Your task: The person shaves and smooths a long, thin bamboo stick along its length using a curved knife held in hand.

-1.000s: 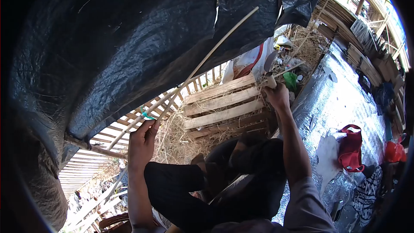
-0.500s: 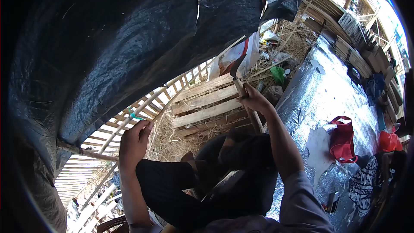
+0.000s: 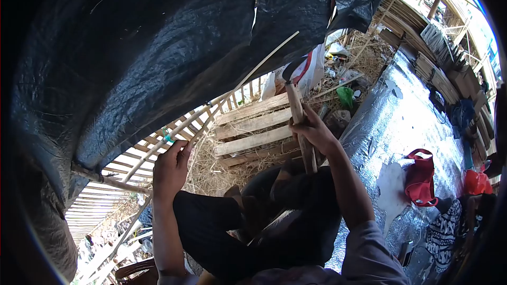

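Observation:
My left hand (image 3: 171,169) is closed on the lower end of a long thin bamboo strip (image 3: 256,67), which slants up to the right in front of the black sheet. To its right, my right hand (image 3: 312,129) grips the wooden handle (image 3: 294,100) of a knife. The knife's dark curved blade (image 3: 289,71) points upward, beside a white and red sack (image 3: 311,68). Below the blade lies a slatted wooden panel (image 3: 256,121) on straw. The blade and the strip are apart.
Black plastic sheeting (image 3: 158,63) hangs across the upper left. A bamboo slat fence (image 3: 113,200) runs beneath it. On the right are a silvery sheet (image 3: 412,105), a red bag (image 3: 421,179) and patterned cloth (image 3: 442,232). My crossed legs (image 3: 211,227) are below my hands.
The knife has swung from an upper-right position toward the middle, and its long handle now shows. The strip sits lower than a second ago. The view has shifted slightly.

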Tool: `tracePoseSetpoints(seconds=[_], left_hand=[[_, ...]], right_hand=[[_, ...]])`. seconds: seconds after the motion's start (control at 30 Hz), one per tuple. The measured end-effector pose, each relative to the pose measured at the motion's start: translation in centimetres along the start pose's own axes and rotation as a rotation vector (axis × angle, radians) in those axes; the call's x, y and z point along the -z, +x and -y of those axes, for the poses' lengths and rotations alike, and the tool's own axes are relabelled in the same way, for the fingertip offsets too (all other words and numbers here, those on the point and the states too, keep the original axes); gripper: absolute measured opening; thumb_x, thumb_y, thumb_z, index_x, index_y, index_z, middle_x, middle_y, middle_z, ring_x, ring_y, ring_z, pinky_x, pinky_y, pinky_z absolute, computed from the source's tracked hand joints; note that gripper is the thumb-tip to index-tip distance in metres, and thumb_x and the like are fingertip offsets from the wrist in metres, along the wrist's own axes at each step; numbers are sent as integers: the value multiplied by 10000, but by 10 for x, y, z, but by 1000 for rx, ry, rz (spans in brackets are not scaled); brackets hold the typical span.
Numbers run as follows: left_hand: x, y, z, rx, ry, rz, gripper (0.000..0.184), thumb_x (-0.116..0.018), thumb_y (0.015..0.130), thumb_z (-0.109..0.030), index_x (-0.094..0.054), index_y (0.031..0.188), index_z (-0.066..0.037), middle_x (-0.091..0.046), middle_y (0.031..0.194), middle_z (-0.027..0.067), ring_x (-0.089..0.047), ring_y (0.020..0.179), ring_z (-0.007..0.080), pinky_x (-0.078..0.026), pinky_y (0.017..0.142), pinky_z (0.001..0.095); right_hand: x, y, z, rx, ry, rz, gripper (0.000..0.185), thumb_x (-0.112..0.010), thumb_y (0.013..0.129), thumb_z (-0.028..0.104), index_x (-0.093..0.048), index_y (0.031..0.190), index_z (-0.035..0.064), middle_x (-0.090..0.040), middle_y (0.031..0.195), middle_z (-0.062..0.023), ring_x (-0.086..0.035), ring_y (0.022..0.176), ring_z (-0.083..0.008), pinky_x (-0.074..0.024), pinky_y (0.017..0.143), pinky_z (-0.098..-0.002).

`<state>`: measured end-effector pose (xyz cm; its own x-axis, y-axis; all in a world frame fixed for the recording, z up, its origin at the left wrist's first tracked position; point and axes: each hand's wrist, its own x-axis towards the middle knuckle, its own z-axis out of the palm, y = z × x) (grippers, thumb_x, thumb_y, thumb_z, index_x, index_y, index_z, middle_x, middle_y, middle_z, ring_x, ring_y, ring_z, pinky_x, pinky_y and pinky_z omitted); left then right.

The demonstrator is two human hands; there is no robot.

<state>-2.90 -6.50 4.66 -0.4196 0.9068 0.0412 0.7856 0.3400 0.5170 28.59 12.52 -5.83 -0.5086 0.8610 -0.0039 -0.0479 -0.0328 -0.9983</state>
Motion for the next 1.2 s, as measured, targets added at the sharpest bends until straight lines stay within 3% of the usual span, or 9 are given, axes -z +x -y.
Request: tracePoseSetpoints(seconds=[0.2, 0.27, 0.3, 0.4, 0.57, 0.7, 0.97, 1.0, 1.2], left_hand=[[0, 2, 15, -33, -9, -87, 206, -565, 997, -272, -630, 1031, -80, -671, 749, 169, -678, 734, 352, -479, 618, 429], [2, 0, 13, -15, -7, -75, 200, -564, 997, -265, -627, 1028, -78, -667, 742, 170, -677, 744, 359, -478, 616, 435], [3, -1, 11, -24, -11, -74, 198, -564, 996, -264, -625, 1026, -78, -667, 745, 171, -675, 747, 364, -478, 616, 441], [0, -2, 5, -42, -17, -85, 185, -561, 996, -251, -625, 1049, -86, -668, 754, 172, -670, 760, 376, -480, 620, 451], [-8, 0, 14, -123, -45, -139, 239, -549, 996, -212, -634, 1179, -84, -693, 883, 187, -678, 842, 373, -519, 692, 444], [-6, 1, 13, -154, -34, -167, 282, -544, 988, -172, -633, 1234, -67, -706, 957, 175, -687, 884, 357, -539, 744, 445], [-9, -11, -6, -268, 149, -296, 292, -582, 927, -52, -646, 1211, -67, -687, 995, 178, -675, 880, 350, -543, 735, 445], [-10, -13, -9, -280, 165, -292, 294, -587, 919, -42, -647, 1207, -64, -685, 988, 176, -672, 870, 353, -543, 733, 443], [-10, -6, -3, -238, 95, -263, 289, -579, 924, -51, -662, 1198, -87, -686, 985, 181, -670, 893, 354, -540, 738, 441]], right_hand=[[-6, -20, 7, -290, -333, 468, 417, -700, 880, 101, -476, 1218, 5, -651, 882, -102, -658, 770, -196, -512, 712, -353], [-15, -20, 17, 159, -697, 143, 476, -743, 844, 130, -479, 1221, 9, -633, 894, -163, -680, 852, -285, -503, 727, -396], [-19, -16, 14, 234, -702, 31, 513, -757, 825, 163, -478, 1230, 17, -617, 928, -213, -661, 894, -381, -491, 731, -422], [-36, -19, 17, 287, -677, -119, 454, -713, 861, 179, -484, 1218, 14, -620, 951, -224, -644, 880, -420, -489, 738, -436], [-58, -27, 23, 468, -905, 51, 535, -659, 898, 222, -446, 1360, 57, -658, 1051, -240, -664, 904, -415, -539, 738, -481], [-70, -29, 30, 538, -922, 58, 547, -666, 891, 214, -449, 1370, 65, -658, 1013, -218, -669, 847, -402, -547, 688, -469], [-77, -24, 25, 271, -1165, -101, 576, -624, 918, 239, -402, 1415, 52, -668, 949, -246, -663, 675, -419, -542, 595, -498], [-68, -14, 17, 304, -1157, -160, 592, -589, 943, 271, -347, 1449, 84, -651, 825, -245, -650, 610, -422, -525, 542, -530], [-75, -30, 25, 408, -1114, -93, 573, -581, 947, 277, -366, 1442, 86, -658, 859, -238, -652, 622, -431, -530, 545, -527]])
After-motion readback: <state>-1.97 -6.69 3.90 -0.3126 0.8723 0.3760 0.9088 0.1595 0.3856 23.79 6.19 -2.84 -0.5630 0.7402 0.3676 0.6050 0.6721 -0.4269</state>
